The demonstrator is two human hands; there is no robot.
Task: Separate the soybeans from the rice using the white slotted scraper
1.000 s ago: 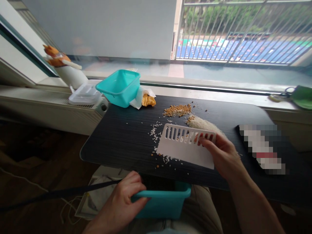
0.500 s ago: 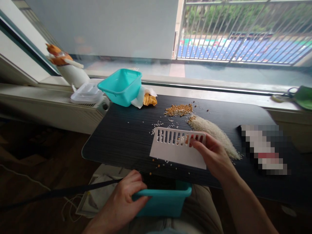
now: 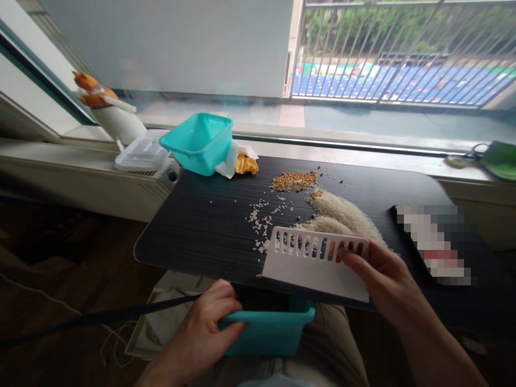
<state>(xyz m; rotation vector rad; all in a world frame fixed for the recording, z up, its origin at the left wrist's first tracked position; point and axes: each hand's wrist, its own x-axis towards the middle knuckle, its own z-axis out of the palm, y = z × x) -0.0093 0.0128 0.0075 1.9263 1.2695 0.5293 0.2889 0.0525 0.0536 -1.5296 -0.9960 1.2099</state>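
Note:
My right hand [image 3: 379,274] grips a white plastic scraper [image 3: 316,271] with a row of slots along its top, fingers behind it and thumb in front. Its lower edge is near the front of the dark table. Behind it lies a pile of white rice [image 3: 350,215], partly hidden by the scraper, with loose grains to its left. A heap of yellow beans [image 3: 296,181] mixed with some rice sits farther back. My left hand [image 3: 215,317] is closed on the rim of a teal plastic bin [image 3: 270,333], held on my lap just under the table edge.
A second teal bin [image 3: 197,142] stands at the table's back left, beside a crumpled yellow-and-white wrapper [image 3: 245,164]. A blurred-out flat object [image 3: 433,244] lies at the right. A clear lid [image 3: 143,150] rests on the radiator. The dark tabletop [image 3: 189,226] ends above my lap.
My right hand has moved the scraper right and toward me, nearer the table's front edge. More rice shows behind it. My left hand stays on the bin rim.

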